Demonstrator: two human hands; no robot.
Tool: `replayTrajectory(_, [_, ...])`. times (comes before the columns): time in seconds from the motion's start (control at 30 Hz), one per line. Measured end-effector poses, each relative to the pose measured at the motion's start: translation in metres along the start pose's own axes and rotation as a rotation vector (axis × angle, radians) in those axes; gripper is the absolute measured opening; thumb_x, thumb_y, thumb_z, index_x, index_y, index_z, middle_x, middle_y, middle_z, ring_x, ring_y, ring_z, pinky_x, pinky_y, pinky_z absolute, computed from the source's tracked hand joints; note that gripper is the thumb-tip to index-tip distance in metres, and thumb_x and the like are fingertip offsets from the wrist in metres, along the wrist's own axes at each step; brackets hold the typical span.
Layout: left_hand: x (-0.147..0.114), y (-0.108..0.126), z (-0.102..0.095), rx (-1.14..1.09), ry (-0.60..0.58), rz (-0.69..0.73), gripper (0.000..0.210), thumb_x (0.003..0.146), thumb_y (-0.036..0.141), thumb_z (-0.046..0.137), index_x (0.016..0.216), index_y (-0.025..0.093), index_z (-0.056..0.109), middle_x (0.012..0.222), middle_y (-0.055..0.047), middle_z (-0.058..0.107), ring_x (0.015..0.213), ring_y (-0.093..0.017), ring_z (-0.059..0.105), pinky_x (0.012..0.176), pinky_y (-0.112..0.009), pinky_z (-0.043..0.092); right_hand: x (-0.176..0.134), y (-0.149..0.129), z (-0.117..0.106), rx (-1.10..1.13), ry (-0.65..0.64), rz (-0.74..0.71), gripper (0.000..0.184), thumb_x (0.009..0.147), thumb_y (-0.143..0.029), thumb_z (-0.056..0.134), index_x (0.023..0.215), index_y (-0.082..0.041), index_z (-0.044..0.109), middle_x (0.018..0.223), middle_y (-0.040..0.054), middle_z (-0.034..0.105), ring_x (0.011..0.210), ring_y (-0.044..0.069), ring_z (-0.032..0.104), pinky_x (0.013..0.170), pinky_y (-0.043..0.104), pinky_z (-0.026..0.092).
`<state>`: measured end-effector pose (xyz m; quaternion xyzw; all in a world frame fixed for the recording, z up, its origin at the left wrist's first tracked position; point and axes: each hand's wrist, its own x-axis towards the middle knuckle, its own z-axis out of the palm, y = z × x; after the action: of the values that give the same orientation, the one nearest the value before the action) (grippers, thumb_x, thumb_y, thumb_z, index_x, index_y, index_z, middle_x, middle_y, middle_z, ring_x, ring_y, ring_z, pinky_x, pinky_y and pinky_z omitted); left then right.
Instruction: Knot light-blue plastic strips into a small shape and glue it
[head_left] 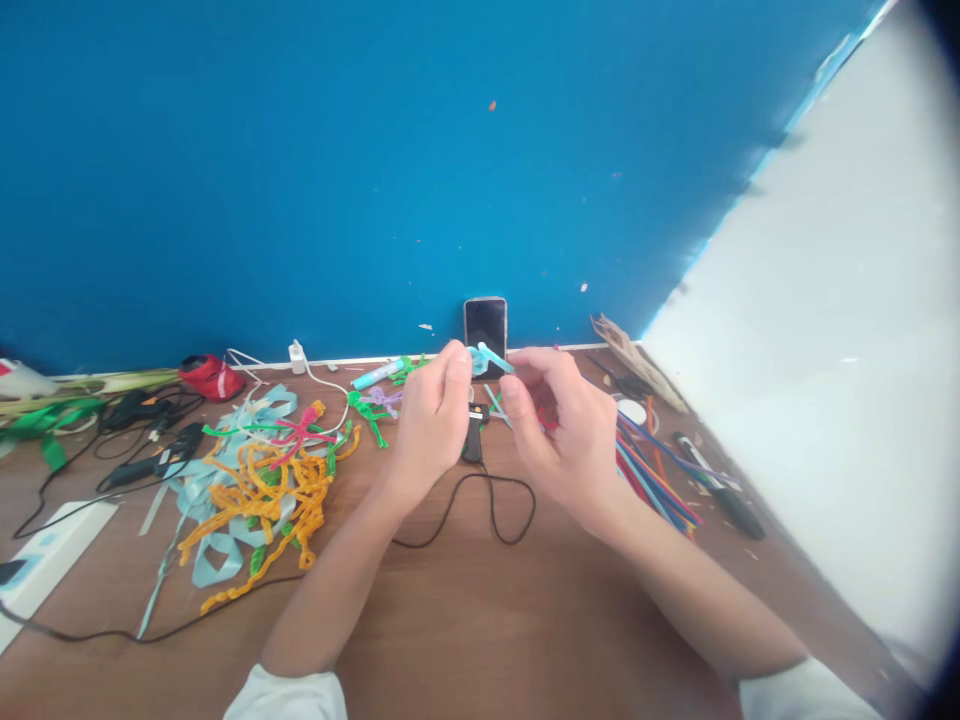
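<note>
A light blue pipe cleaner [495, 360], bent into a small loop at its left part, is held up between my two hands above the table. My left hand [435, 415] is closed, with thumb and finger pinching the looped part. On the other side, my right hand [566, 425] pinches the straight part between thumb and forefinger. Behind the hands a black phone [486, 318] leans against the blue wall, its lower part partly covered. A black glue gun [473, 440] stands between my hands, its cord running toward me.
Orange twisted pipe cleaners [289, 500] lie heaped with light blue ribbon [217, 565] on the left. A white power strip [56, 565] sits at the left edge. Several coloured pipe cleaners [656, 480] and a black-handled cutter [724, 490] lie right. A red object [211, 378] rests near the wall.
</note>
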<state>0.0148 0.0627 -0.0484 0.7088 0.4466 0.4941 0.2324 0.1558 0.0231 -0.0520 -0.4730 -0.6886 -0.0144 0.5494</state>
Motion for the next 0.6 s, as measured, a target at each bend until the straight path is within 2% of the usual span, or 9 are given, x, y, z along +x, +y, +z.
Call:
replayTrajectory(0.1, [0.000, 0.000, 0.000, 0.092, -0.007, 0.040, 0.038, 0.106, 0.039, 0.028, 0.073, 0.022, 0.036, 0.063, 0.002, 0.041, 0.060, -0.014, 0.037, 0.060, -0.031, 0.027, 0.002, 0.001, 0.000, 0.009, -0.001, -0.025, 0.008, 0.098, -0.021, 0.057, 0.100, -0.019, 0.064, 0.081, 0.0003, 0.071, 0.061, 0.011, 0.059, 0.059, 0.023, 0.044])
replayTrajectory(0.23, [0.001, 0.000, -0.001, 0.114, -0.060, 0.080, 0.036, 0.106, 0.034, 0.030, 0.072, 0.022, 0.033, 0.063, 0.002, 0.039, 0.059, -0.014, 0.036, 0.061, -0.031, 0.026, 0.004, 0.003, -0.001, 0.010, -0.004, -0.040, 0.013, 0.098, -0.017, 0.055, 0.100, -0.020, 0.067, 0.086, 0.0021, 0.073, 0.070, 0.013, 0.062, 0.065, 0.025, 0.047])
replayTrajectory(0.43, [0.002, -0.001, -0.004, 0.125, -0.129, 0.140, 0.030, 0.102, 0.028, 0.035, 0.073, 0.022, 0.033, 0.061, 0.003, 0.039, 0.058, -0.014, 0.036, 0.060, -0.031, 0.025, 0.008, 0.009, -0.006, -0.003, -0.023, -0.036, 0.011, 0.097, -0.018, 0.055, 0.100, -0.020, 0.066, 0.085, 0.0024, 0.069, 0.070, 0.014, 0.061, 0.064, 0.026, 0.046])
replayTrajectory(0.6, [0.002, 0.000, -0.004, 0.184, -0.232, 0.173, 0.026, 0.099, 0.029, 0.041, 0.074, 0.021, 0.037, 0.062, 0.004, 0.042, 0.057, -0.013, 0.036, 0.059, -0.031, 0.024, 0.014, 0.014, -0.012, -0.024, -0.103, -0.115, 0.015, 0.099, -0.016, 0.049, 0.096, -0.020, 0.064, 0.083, 0.0024, 0.065, 0.069, 0.014, 0.057, 0.063, 0.026, 0.043])
